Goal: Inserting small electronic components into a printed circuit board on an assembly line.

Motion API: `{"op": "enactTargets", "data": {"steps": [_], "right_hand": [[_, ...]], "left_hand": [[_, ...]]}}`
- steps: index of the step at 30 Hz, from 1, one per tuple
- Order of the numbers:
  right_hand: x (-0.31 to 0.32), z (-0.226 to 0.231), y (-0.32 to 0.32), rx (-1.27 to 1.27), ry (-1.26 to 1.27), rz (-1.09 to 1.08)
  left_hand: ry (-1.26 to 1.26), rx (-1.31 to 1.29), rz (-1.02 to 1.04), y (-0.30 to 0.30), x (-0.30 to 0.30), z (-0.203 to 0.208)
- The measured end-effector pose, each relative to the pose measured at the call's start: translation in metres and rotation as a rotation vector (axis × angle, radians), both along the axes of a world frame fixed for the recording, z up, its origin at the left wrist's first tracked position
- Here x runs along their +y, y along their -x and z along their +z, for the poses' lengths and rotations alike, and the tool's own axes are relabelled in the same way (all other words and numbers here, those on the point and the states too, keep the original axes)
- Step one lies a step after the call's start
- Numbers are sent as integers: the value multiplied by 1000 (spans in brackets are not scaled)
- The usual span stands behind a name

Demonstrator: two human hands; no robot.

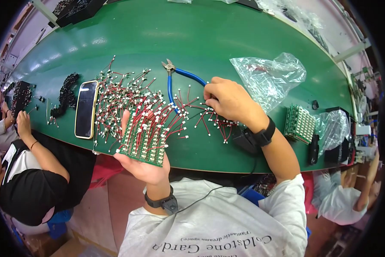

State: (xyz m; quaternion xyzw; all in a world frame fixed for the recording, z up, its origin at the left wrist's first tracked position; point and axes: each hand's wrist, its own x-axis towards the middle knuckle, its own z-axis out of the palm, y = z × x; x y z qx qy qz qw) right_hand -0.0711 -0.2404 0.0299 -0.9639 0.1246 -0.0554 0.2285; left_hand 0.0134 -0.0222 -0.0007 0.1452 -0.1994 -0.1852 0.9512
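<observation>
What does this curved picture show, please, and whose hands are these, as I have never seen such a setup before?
There is no robot here: a person works with two bare hands. The single picture comes from a wide fisheye camera worn on the head, looking down, so straight edges bend near the rim.

The left hand holds a green rectangular circuit-board panel with red wires and small white connectors across it. The right hand is near the end of the blue-handled metal cutting pliers; whether its fingers pinch anything is unclear.

On the smooth green tabletop lie a heap of red wires with white connectors, a dark-screened phone with a pale frame, a clear plastic bag and, at right, a stack of green boards.
</observation>
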Motion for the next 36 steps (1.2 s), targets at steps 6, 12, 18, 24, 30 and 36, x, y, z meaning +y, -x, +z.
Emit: {"op": "enactTargets", "data": {"steps": [6,12,18,24,30,36], "right_hand": [[-3,4,-3,-69,-40,36],[2,21,-8,-381,-348,24],[16,28,-4,-453,-643,-4],[65,56,7,-514,-526,247],[102,43,13,-433,-527,336],[109,36,10,-469,-437,267]], "left_hand": [[-114,-20,34,-2,4,-4],[-66,-20,39,-3,1,-3],[-302,133,231,1,-4,3],[-279,91,211,8,-7,2],[-422,74,173,23,-10,17],[-549,-63,212,30,-12,16]]}}
